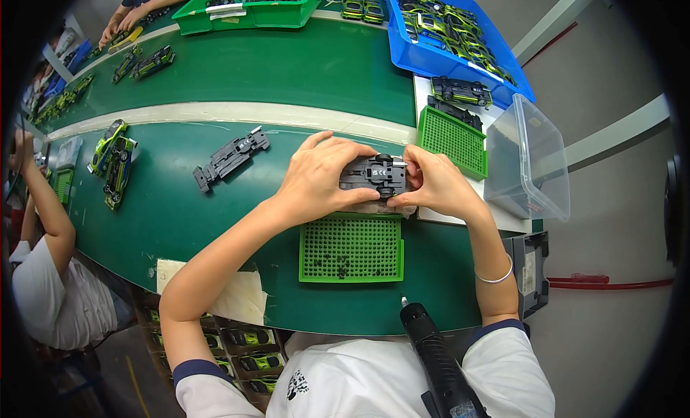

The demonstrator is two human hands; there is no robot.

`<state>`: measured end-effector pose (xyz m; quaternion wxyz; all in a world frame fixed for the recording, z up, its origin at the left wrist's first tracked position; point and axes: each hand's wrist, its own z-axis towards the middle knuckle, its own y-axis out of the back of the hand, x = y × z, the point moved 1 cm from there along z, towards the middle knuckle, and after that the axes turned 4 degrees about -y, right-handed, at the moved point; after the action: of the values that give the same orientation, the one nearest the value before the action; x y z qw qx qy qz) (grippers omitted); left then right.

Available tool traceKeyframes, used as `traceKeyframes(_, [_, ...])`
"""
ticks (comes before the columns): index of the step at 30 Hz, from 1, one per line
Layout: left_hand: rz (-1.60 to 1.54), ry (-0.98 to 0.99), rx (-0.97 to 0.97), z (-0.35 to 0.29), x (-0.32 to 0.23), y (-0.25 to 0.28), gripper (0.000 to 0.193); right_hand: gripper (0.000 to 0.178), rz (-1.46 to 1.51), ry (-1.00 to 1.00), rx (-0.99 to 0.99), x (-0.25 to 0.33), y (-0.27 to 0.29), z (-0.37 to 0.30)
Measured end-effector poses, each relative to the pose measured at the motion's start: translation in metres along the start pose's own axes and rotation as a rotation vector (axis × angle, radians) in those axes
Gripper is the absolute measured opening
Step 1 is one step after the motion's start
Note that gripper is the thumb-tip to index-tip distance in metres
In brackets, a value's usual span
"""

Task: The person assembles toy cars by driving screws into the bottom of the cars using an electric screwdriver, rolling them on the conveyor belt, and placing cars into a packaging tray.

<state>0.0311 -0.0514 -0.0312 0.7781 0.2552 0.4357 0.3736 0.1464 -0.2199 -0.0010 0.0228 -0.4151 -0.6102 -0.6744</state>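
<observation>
Both hands hold a dark grey toy car chassis (372,175), its underside and wheels facing up. My left hand (316,175) grips it from the left, thumb along the near edge and fingers over the far edge. At the right end, my right hand (440,179) pinches it between thumb and bent fingers, partly hidden. Under the chassis a pale block (374,207) shows. Just nearer is a green perforated tray (309,270) with a few small dark pieces. A separate grey chassis (230,159) lies left of my left hand.
Green-and-black toy cars (115,159) lie at left. A black electric screwdriver (431,346) hangs in front of my body. At right stand another green tray (453,141), a clear plastic bin (532,159) and a blue bin (460,58) of car bodies. Another person (57,288) works at left.
</observation>
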Motion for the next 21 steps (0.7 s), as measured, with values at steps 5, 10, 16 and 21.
traceKeyframes(5, [0.023,-0.054,-0.040,0.001,-0.001,-0.001,0.046,0.052,0.131,-0.057,0.019,0.004,0.004,-0.004])
traceKeyframes(10, [0.077,-0.072,-0.018,0.000,-0.001,0.000,0.048,0.059,0.013,0.046,0.008,-0.001,-0.003,0.000])
traceKeyframes(16, [0.179,-0.133,-0.002,-0.001,-0.006,0.001,0.047,0.058,0.002,0.012,0.043,0.000,-0.001,0.000])
traceKeyframes(21, [-0.236,0.094,-0.040,0.005,-0.007,0.013,0.046,0.057,0.000,0.016,0.058,-0.001,0.000,0.001])
